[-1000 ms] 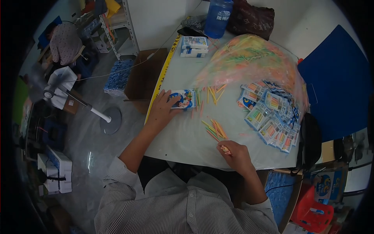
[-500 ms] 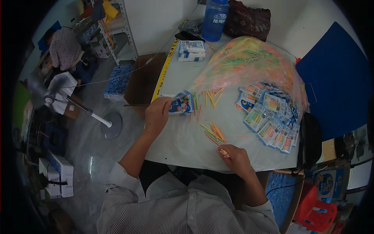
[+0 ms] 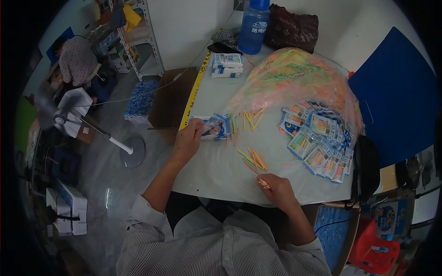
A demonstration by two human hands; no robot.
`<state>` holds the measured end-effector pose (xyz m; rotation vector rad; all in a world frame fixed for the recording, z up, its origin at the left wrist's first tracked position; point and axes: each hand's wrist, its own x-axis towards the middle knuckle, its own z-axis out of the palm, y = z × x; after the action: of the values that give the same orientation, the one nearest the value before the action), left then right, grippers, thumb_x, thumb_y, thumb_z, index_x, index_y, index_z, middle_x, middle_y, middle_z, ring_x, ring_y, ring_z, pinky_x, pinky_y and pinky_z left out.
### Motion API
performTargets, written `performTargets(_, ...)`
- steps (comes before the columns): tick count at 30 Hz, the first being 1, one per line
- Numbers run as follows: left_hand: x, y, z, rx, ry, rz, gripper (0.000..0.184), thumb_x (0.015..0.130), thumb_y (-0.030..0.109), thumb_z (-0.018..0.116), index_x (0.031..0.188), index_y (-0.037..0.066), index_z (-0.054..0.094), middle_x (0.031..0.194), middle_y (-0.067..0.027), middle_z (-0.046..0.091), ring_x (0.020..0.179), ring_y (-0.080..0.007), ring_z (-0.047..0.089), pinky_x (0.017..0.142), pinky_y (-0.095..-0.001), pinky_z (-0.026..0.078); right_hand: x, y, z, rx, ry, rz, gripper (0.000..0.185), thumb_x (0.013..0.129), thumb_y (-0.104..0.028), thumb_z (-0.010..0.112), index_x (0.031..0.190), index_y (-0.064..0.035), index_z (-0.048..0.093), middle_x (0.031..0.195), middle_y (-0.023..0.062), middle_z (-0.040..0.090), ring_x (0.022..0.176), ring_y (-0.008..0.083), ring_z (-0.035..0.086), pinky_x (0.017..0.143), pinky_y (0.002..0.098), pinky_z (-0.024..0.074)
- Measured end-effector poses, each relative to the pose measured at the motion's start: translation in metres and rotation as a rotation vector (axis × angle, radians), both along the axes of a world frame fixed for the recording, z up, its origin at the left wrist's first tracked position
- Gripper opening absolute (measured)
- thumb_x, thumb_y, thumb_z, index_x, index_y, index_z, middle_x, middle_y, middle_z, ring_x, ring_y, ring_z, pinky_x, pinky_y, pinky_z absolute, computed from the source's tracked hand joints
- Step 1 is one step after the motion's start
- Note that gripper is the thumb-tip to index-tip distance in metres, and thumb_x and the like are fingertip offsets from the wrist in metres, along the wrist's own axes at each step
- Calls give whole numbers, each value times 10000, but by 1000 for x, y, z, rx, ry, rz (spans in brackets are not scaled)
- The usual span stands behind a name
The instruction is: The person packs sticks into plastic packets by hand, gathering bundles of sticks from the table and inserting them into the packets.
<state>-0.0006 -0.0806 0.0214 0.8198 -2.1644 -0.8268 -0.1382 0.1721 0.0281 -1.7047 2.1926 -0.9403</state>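
Observation:
My left hand point(image 3: 188, 141) is closed in a pinch on a small blue and white packet point(image 3: 215, 127) near the left edge of the table point(image 3: 207, 170). Closed around a bundle of thin sticks point(image 3: 264, 184), my right hand point(image 3: 278, 191) rests at the table's front edge, with the stick ends showing. Loose yellow, orange and green sticks point(image 3: 255, 159) lie just beyond it, and more point(image 3: 251, 118) lie right of the packet. Filled packets point(image 3: 317, 138) are piled on the right. A large clear bag of coloured sticks point(image 3: 294, 78) lies at the back.
Two stacked packets point(image 3: 227, 62), a blue bottle point(image 3: 254, 27) and a dark bag point(image 3: 292, 28) stand at the back. A cardboard box point(image 3: 172, 99) and a fan point(image 3: 131, 149) are on the left. A person point(image 3: 77, 60) sits far left; a red stool point(image 3: 373, 248) is lower right.
My left hand has gone from lying spread over the packet to pinching its left end. My right hand still holds its bundle, almost in the same place.

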Motion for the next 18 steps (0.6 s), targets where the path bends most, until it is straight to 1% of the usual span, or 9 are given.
performTargets(1,0,-1,0,53,27,-3,113,810,110,523,811,2,559,758,-143,597,683,-264,590,612,-314,450,0,0,-1,15,6,0,152,737,-131,610,860,-51,572,808,110,604,696,268,592,593,309,475)
performTargets(2,1,-2,-1,54,28,-2,113,810,110,523,811,2,559,758,-143,597,683,-264,590,612,-314,450,0,0,-2,15,7,2,152,737,-131,610,860,-51,572,808,110,604,696,268,592,593,309,475)
performTargets(4,1,-4,-5,-42,64,-49,126,814,104,515,882,4,552,769,-159,602,665,-261,599,598,-297,455,0,0,-4,-37,19,25,159,739,-116,576,889,-76,541,803,108,597,650,284,579,553,340,468)
performTargets(8,1,-3,-2,13,35,-21,124,806,89,522,893,4,549,763,-155,603,668,-255,600,611,-288,458,-1,1,-4,-48,8,25,159,740,-120,575,890,-78,542,796,105,597,645,280,580,550,336,468)
performTargets(10,1,-4,-5,46,44,-27,112,793,73,547,891,19,561,770,-112,610,665,-149,591,586,-254,441,-1,1,-6,-50,11,20,157,738,-118,577,887,-81,543,793,102,596,644,278,581,548,333,467)
performTargets(14,-1,-6,-12,50,121,-70,86,796,72,545,857,13,558,759,-106,606,672,-154,592,599,-260,447,1,1,-5,-31,20,20,157,736,-121,578,885,-83,543,792,99,595,651,274,581,550,332,468)
performTargets(16,2,-7,0,-271,83,-14,91,774,55,565,844,2,545,764,-134,606,703,-221,601,621,-280,456,0,1,-3,-27,11,7,146,730,-105,612,860,-52,569,755,106,592,657,267,583,570,306,464)
performTargets(17,2,-5,7,-272,87,-18,91,774,55,565,844,2,545,764,-134,606,703,-221,601,621,-280,456,-1,0,0,-29,14,2,146,730,-105,612,860,-52,569,755,106,592,657,267,583,570,306,464)
performTargets(18,4,0,23,-215,128,2,94,772,64,574,839,5,543,764,-125,608,701,-198,603,614,-270,459,-2,-2,5,-73,-1,-10,147,727,-89,613,862,-50,569,709,99,571,611,257,563,547,297,449)
